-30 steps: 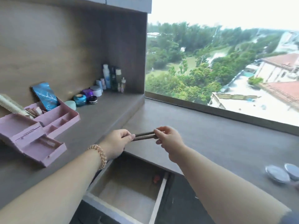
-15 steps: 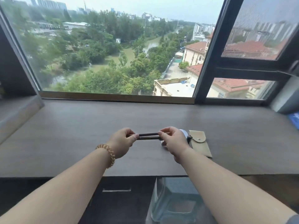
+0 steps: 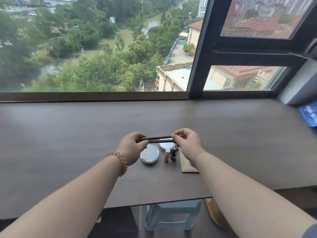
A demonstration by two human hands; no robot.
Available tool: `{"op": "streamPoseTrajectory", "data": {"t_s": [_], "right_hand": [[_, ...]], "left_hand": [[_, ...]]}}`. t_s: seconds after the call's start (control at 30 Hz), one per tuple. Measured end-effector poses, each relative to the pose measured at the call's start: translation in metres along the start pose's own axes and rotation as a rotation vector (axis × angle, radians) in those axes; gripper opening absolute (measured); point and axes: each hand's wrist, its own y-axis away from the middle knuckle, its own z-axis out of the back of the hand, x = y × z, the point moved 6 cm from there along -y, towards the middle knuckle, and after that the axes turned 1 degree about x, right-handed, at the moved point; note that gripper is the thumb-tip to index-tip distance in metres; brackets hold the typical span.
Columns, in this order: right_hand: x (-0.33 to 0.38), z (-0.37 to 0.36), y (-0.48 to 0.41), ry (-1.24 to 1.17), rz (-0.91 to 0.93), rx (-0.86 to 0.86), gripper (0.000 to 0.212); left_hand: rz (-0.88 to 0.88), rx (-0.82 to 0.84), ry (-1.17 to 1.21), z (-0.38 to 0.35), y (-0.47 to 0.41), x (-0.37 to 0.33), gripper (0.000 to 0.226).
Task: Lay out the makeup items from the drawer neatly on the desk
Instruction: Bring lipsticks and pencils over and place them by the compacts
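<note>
Stool [image 3: 171,215] low under the near edge of the tabletop [image 3: 68,134]. Further in, bracelet [image 3: 120,160] on the left wrist.

Next, the row already set out: tan pouch [image 3: 187,166] on the right, partly under the right wrist, flat, contents impossible to tell. Round compact [image 3: 149,154] on the left, lid closed. Between them a pink tube [image 3: 166,155] and a dark lipstick [image 3: 173,154], just beside each other.

Just beyond and above that row, two pencils [image 3: 157,139] held level, running left to right, clear of the surface. Left hand [image 3: 131,148] pinching one end between thumb and fingertips, right hand [image 3: 188,145] pinching the other.

Likely trouble from here:
- Landing the pencils on the second compact [image 3: 167,145], closed and half hidden directly beneath, if lowered straight down.
- Rolling once released, being thin and round, into the tube and lipstick and knocking them askew.
- Dragging the pouch out of line with the right wrist.
- Losing one pencil, with both pinched only at the tips.

Farther back, bare tabletop, blue box [image 3: 308,115] at far right, then window [image 3: 103,48]. Drawer out of view.
</note>
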Motion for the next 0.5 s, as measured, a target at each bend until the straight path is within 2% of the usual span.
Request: {"op": "streamPoseTrajectory", "data": {"t_s": [0.07,0.27,0.5], "right_hand": [[-0.007,-0.001,-0.021,0.027,-0.027,-0.015,0.006],[-0.026,0.007,-0.082,0.163,-0.071,-0.08,0.006],[-0.053,-0.003,-0.149,0.334,-0.092,0.001,0.004]], "left_hand": [[0.009,0.029,-0.039,-0.004,-0.027,0.004,0.013],[0.022,0.123,-0.118,-0.028,-0.106,0.01,0.009],[0.162,0.057,-0.086,-0.053,-0.156,0.049,0.01]]}}
